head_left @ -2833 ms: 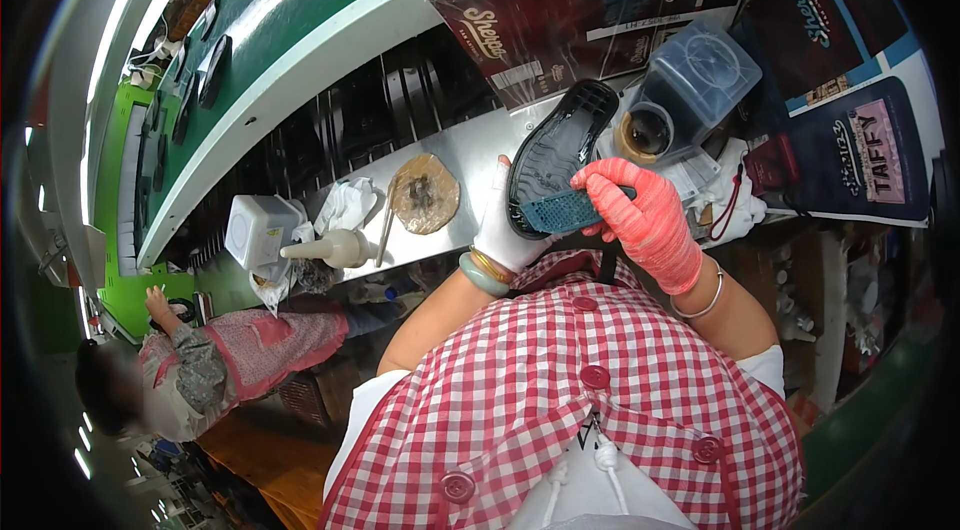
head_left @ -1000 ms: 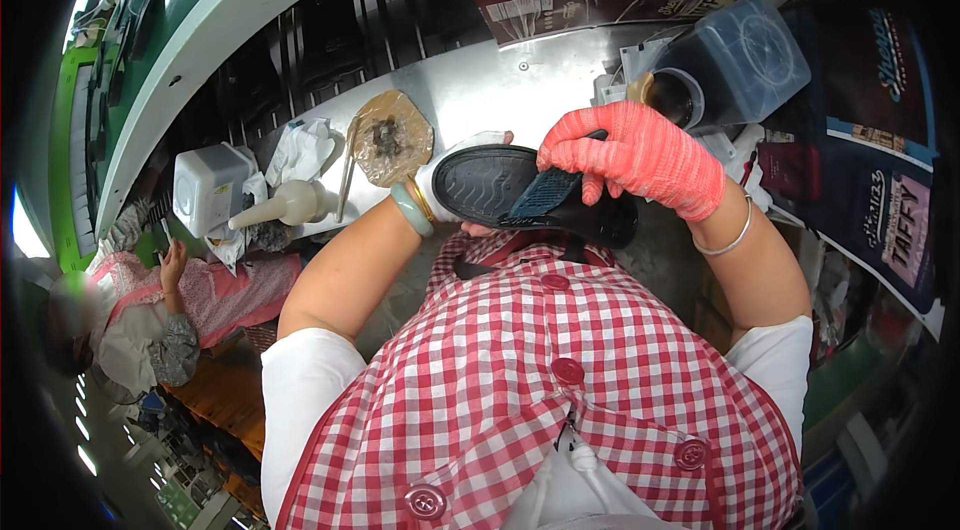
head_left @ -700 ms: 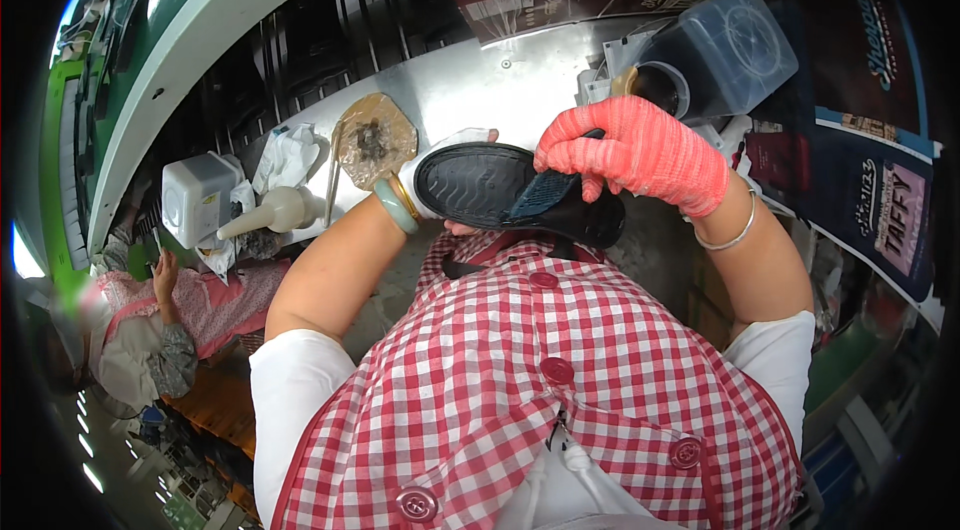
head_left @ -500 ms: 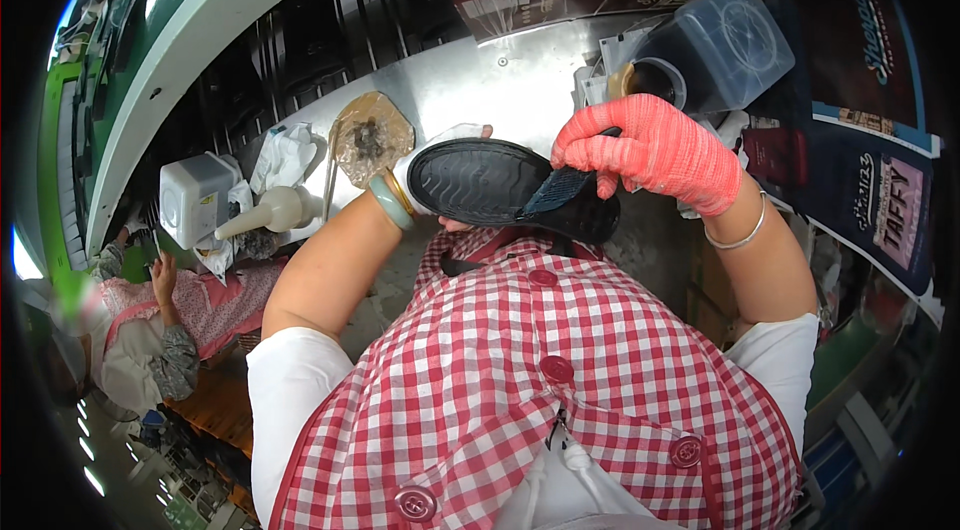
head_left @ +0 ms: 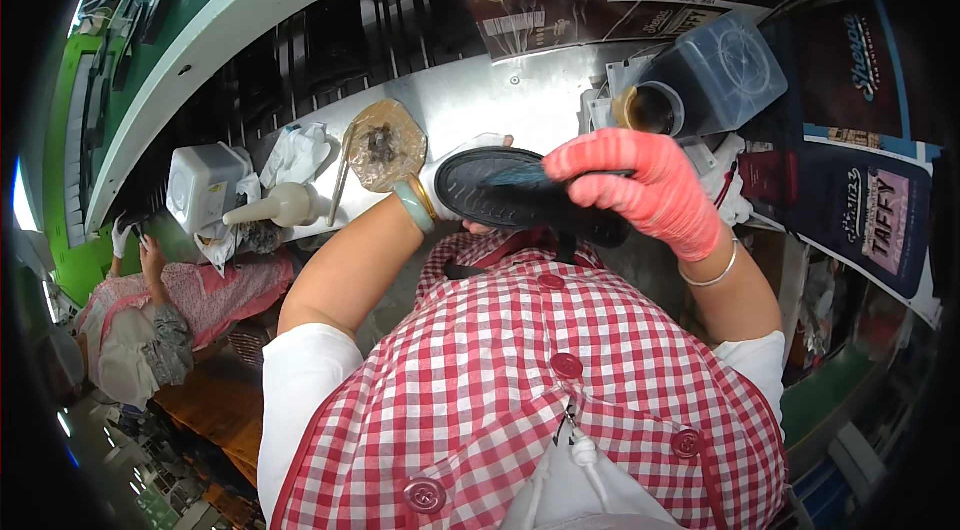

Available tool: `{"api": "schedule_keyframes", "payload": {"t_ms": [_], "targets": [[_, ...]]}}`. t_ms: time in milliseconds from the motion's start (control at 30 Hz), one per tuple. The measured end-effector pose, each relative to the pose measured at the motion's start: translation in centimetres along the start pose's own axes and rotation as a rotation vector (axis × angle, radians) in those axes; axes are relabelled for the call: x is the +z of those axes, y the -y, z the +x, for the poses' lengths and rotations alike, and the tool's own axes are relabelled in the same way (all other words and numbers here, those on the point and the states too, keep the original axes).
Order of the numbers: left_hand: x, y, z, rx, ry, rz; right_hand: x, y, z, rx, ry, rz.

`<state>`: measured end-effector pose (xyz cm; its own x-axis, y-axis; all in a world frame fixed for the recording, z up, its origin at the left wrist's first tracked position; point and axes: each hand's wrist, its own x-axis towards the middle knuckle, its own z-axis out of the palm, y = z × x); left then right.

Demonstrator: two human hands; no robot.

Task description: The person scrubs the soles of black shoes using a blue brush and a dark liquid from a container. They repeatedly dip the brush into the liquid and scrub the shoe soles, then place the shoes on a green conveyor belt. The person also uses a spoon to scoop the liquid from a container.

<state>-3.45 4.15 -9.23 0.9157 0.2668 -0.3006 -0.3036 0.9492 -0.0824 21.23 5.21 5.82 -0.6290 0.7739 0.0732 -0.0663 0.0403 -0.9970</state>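
Before my chest, my left hand (head_left: 432, 178), in a white glove, grips a black shoe sole (head_left: 462, 198) from beneath and from its left end. The sole lies roughly flat, its wavy-patterned face up. My right hand (head_left: 645, 188), in a pink knit glove, is closed on a brush with dark bluish bristles (head_left: 515, 176). The bristles lie against the sole's face near its far edge. The brush's handle is mostly hidden by the glove, and the right end of the sole lies under that hand.
At the right stands a clear plastic container (head_left: 728, 70) beside a cup of dark liquid (head_left: 655, 108). To the left are a nozzle bottle (head_left: 290, 205), a white jug (head_left: 200, 185) and a plastic-wrapped pad (head_left: 382, 145). A co-worker (head_left: 150, 330) sits at far left; a black-slatted conveyor (head_left: 330, 40) runs beyond.
My right hand has turned and brought the brush leftward and farther from me, across the sole's face. The bristles now lie flatter. The view has shifted slightly.
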Motion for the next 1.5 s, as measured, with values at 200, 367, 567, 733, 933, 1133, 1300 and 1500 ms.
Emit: {"api": "schedule_keyframes", "payload": {"t_ms": [200,367,567,733,933,1133,1300,1500], "targets": [[4.2,0.6,-0.2,0.052,-0.239,-0.083,0.7,-0.3,-0.2,-0.267,0.22,-0.48],[4.2,0.6,-1.4,0.115,-0.009,0.24,-0.8,1.6,-1.5,-0.249,0.242,-0.552],[7.9,3.3,-2.1,0.417,-0.174,0.274,-1.7,3.3,-3.0,-0.155,-0.184,-0.043],[8.7,5.9,-3.9,0.747,-0.159,0.575,-2.7,1.9,-3.5,-0.099,-0.588,0.417],[12.5,6.9,-5.1,1.619,-0.633,1.329,-4.0,-0.2,-2.8,-0.083,-0.771,0.617],[12.1,3.9,-9.5,1.96,-0.474,1.732,-3.5,-0.6,-1.6,-0.067,-0.879,0.689],[16.1,4.5,-10.1,2.301,-0.738,2.514,-3.5,-0.7,-1.6,-0.058,-0.866,0.707],[16.4,4.3,-11.2,2.125,-0.61,2.499,-3.6,-0.6,-1.7,-0.037,-0.92,0.722]]}}
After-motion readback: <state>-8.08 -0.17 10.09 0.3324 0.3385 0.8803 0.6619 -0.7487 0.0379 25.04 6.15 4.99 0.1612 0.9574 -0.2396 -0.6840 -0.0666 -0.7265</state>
